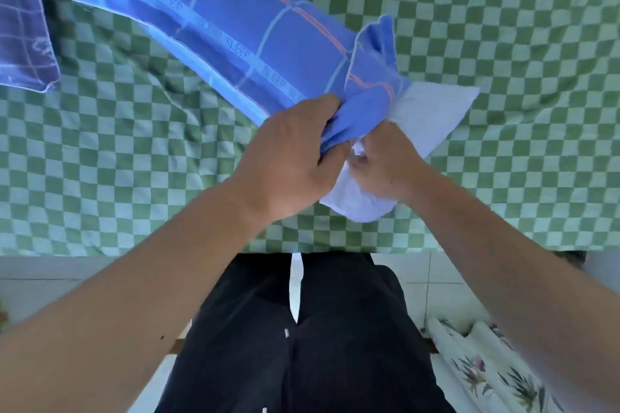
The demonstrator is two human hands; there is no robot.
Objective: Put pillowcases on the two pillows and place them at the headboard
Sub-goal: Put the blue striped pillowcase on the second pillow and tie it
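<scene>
A blue pillowcase (214,30) with pale grid lines and an orange stripe stretches from the upper left toward the centre, lifted above the bed. A white pillow (432,114) sticks out of its open end at the centre right. My left hand (292,157) grips the bunched blue cloth at the opening. My right hand (385,164) grips the white pillow's near end just beside it. A second pillow in a darker blue case (23,27) lies at the far left edge of the bed.
The bed is covered by a green and pale checked sheet (503,27), its near edge running across the middle of the view. A tiled floor (50,278) lies below it. Flowered fabric (486,372) sits at the lower right.
</scene>
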